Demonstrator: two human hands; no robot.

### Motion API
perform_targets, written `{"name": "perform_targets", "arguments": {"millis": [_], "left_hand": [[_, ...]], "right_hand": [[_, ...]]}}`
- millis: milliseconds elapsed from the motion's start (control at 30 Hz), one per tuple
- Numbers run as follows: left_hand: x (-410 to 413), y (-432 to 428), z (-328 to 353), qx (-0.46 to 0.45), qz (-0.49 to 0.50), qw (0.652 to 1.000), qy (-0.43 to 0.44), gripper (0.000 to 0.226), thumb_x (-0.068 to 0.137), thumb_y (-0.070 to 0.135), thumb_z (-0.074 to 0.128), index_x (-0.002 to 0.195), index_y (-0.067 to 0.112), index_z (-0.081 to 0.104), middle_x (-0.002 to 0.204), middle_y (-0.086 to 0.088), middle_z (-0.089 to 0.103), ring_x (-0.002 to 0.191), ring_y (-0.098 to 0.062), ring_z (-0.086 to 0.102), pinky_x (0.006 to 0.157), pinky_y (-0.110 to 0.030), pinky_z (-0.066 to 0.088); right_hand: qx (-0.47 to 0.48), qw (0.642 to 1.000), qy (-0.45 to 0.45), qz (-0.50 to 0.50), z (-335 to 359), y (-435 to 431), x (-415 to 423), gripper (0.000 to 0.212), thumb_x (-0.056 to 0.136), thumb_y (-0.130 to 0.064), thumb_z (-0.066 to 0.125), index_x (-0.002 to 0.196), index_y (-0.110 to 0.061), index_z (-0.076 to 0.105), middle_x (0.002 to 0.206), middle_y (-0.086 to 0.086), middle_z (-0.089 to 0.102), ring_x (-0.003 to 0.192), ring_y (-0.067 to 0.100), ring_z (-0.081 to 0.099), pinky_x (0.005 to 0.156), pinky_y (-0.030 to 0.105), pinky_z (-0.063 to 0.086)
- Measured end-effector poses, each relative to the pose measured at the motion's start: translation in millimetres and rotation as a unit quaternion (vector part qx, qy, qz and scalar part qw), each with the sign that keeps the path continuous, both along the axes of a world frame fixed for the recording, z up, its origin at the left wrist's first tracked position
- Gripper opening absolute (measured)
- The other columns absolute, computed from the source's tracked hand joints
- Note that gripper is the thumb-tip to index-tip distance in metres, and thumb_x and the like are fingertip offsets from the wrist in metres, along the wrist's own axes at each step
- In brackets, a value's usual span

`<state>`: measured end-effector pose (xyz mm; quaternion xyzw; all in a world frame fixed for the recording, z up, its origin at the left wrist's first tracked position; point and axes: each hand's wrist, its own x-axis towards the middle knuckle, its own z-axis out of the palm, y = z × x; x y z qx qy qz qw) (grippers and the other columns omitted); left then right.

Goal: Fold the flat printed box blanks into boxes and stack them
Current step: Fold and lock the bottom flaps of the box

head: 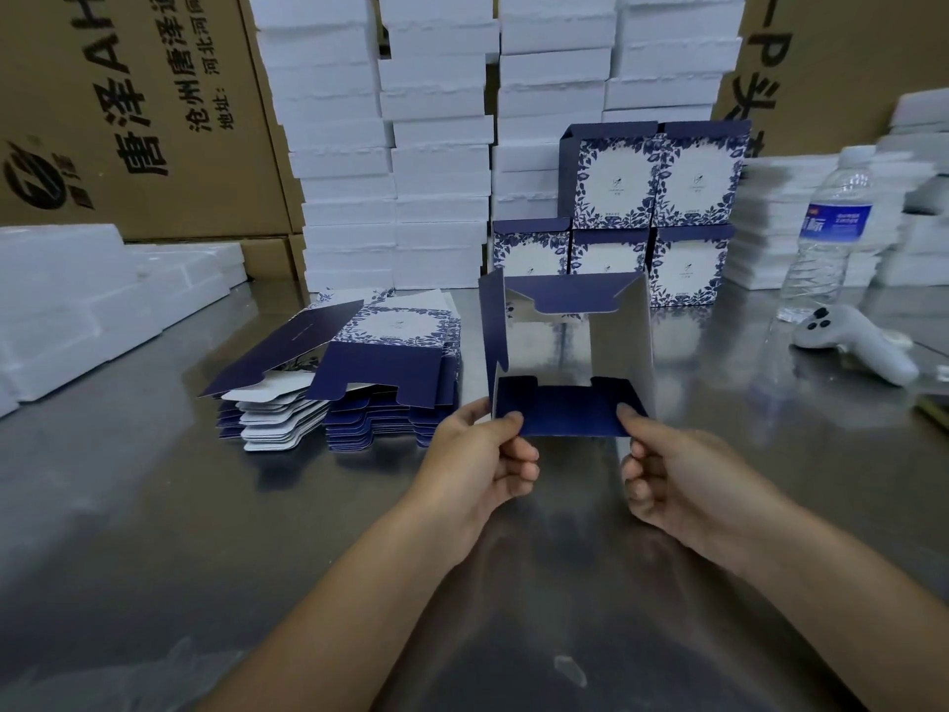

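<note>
Two forearms extended, left hand (480, 457) and right hand (683, 472) pinching box blank (567, 352) (opened up).

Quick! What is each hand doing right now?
Left hand: pinching the left corner of the blue flap on the half-folded box.
Right hand: pinching the right corner of the same flap.

Reaching from bottom edge to frame centre, pinching near flap of box blank (565, 416) with left hand (480, 457) and right hand (683, 477), thumbs on top.
</note>
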<state>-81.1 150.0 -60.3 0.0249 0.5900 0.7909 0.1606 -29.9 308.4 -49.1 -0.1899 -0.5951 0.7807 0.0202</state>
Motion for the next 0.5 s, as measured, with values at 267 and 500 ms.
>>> {"name": "perform_targets", "arguments": {"millis": [267, 500], "left_hand": [[0.7, -3.8, -7.7, -0.374, 0.108, 0.879, 0.274, 0.042, 0.096, 0.046, 0.039, 0.120, 0.015, 0.055, 0.071, 0.006, 0.063, 0.072, -0.014, 0.059, 0.063, -0.027, 0.039], [2.7, -7.0, -0.1, -0.241, 0.115, 0.894, 0.361, 0.078, 0.086, 0.043, 0.061, 0.147, 0.044, 0.012, 0.142, 0.012, 0.038, 0.126, -0.003, 0.041, 0.100, -0.026, 0.037]], "right_hand": [[0.483, 0.826, 0.252, -0.143, -16.3, 14.0, -4.1, 0.045, 0.082, -0.035, 0.063, 0.115, -0.035, 0.033, 0.099, -0.010, 0.052, 0.082, 0.009, 0.058, 0.072, 0.035, 0.048], [0.410, 0.848, 0.330, -0.066, -18.0, 14.3, -8.3, 0.070, 0.074, -0.069, 0.056, 0.136, -0.049, 0.029, 0.122, -0.034, 0.049, 0.116, -0.011, 0.047, 0.090, 0.019, 0.042]]}}
